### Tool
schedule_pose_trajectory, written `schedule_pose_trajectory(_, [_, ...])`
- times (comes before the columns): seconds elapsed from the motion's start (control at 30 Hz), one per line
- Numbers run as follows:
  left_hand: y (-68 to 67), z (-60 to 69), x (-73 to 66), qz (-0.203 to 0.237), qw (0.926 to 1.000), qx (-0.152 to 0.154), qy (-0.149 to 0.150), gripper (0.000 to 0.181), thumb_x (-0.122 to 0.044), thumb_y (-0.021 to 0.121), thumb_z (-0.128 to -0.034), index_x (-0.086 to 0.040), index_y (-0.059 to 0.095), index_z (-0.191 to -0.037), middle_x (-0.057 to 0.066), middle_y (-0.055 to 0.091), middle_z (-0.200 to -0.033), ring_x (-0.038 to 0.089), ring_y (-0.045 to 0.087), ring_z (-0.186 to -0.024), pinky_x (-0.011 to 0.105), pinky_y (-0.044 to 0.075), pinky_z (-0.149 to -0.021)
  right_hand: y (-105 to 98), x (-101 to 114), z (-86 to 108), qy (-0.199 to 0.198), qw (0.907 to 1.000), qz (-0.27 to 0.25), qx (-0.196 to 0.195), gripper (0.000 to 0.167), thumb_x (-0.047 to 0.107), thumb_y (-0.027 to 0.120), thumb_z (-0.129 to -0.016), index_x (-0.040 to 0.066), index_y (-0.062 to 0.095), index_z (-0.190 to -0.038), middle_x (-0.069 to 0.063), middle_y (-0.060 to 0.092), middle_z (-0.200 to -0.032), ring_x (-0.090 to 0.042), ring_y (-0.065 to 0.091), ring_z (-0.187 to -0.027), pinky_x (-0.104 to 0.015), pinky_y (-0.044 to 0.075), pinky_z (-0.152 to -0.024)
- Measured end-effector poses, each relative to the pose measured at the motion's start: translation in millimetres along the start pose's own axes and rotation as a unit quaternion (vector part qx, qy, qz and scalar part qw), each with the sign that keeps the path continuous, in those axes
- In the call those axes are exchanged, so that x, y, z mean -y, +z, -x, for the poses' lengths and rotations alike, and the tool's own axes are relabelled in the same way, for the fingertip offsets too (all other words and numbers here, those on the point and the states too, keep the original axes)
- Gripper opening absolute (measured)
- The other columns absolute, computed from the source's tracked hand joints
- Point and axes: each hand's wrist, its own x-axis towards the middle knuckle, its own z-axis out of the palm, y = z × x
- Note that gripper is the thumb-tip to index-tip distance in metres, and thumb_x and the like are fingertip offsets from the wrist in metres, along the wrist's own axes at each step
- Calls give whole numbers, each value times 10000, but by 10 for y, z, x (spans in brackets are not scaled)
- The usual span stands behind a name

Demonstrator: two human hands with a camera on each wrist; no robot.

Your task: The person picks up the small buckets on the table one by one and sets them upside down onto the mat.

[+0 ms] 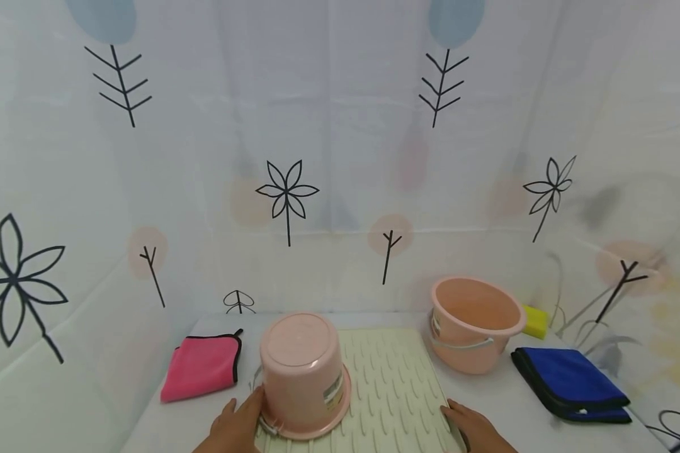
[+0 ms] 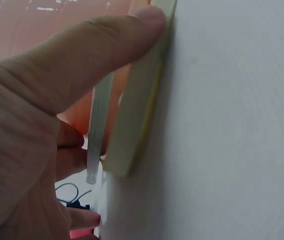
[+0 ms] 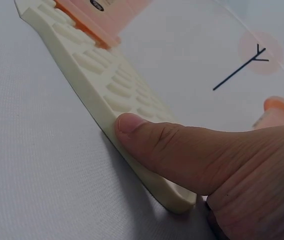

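A cream washboard (image 1: 385, 377) with curved raised ridges lies flat on the white table. Upside down on its left part stands a pink bucket (image 1: 300, 371), its pale handle hanging at the left. With the thumb along the board's near edge, my left hand (image 1: 235, 425) holds the near left corner (image 2: 124, 145); its fingers lie beside the bucket and the handle (image 2: 98, 130). At the near right corner my right hand (image 1: 476, 428) grips the washboard, its thumb (image 3: 152, 142) on the near edge; the other fingers are mostly hidden in the right wrist view.
A second pink bucket (image 1: 470, 352) stands upright at the back right, with a yellow block (image 1: 535, 321) behind it. A folded blue cloth (image 1: 572, 380) lies at the right, a folded pink cloth (image 1: 204, 368) at the left. A patterned white curtain (image 1: 340, 157) hangs behind the table.
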Motion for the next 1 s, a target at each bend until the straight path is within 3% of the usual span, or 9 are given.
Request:
schedule_pose_trajectory(0.23, [64, 3, 26, 238, 9995, -98, -203, 1437, -761, 932, -488, -162, 323, -1644, 93, 451, -1606, 640, 290, -1420, 851, 369, -966, 32, -27, 10, -33, 9999, 145, -21, 864, 495, 761, -925, -157, 498, -1428, -442, 458, -1453, -633, 521, -1251, -555, 537, -948])
schedule_pose_trajectory(0.53, [77, -27, 106, -161, 9998, -81, 118, 1457, -797, 887, -530, -133, 257, -1664, 87, 358, -1681, 674, 256, -1419, 873, 290, -1013, 33, -65, -22, -27, 10000, 49, 72, 896, 503, 780, -907, -138, 480, -1457, -437, 459, -1461, -597, 528, -1281, -577, 527, -974])
schedule_pose_trajectory(0.63, [76, -50, 132, -235, 9995, -82, 204, 1467, -802, 889, -523, -112, 264, -1657, 108, 353, -1683, 674, 252, -1418, 872, 277, -1021, -81, 93, 7, 379, 9983, -305, 311, 948, 498, 809, -886, -137, 442, -1486, -438, 433, -1487, -606, 482, -1330, -647, 484, -1023])
schedule_pose_trajectory(0.77, [65, -57, 138, -251, 9992, -74, 317, 1448, -772, 904, -539, -91, 274, -1651, 127, 341, -1686, 671, 258, -1414, 862, 288, -1021, -308, 540, 100, 1371, 9868, -795, 347, 1041, 503, 898, -786, -74, 441, -1522, -356, 445, -1535, -603, 414, -1395, -743, 366, -1087])
schedule_pose_trajectory(0.9, [38, -30, 113, -231, 9991, -69, 351, 1424, -737, 917, -562, -79, 276, -1650, 132, 339, -1687, 669, 264, -1410, 859, 294, -1021, -517, 829, 167, 1987, 9777, -674, 129, 1016, 456, 951, -696, 28, 513, -1507, -239, 534, -1513, -524, 480, -1386, -736, 355, -1090])
schedule_pose_trajectory(1.0, [27, -14, 106, -272, 9989, -87, 380, 1411, -720, 921, -573, -69, 278, -1648, 136, 340, -1686, 670, 272, -1405, 855, 305, -1016, -693, 916, 190, 2136, 9762, -359, -88, 994, 423, 965, -661, 94, 545, -1500, -182, 554, -1519, -471, 508, -1386, -706, 387, -1088])
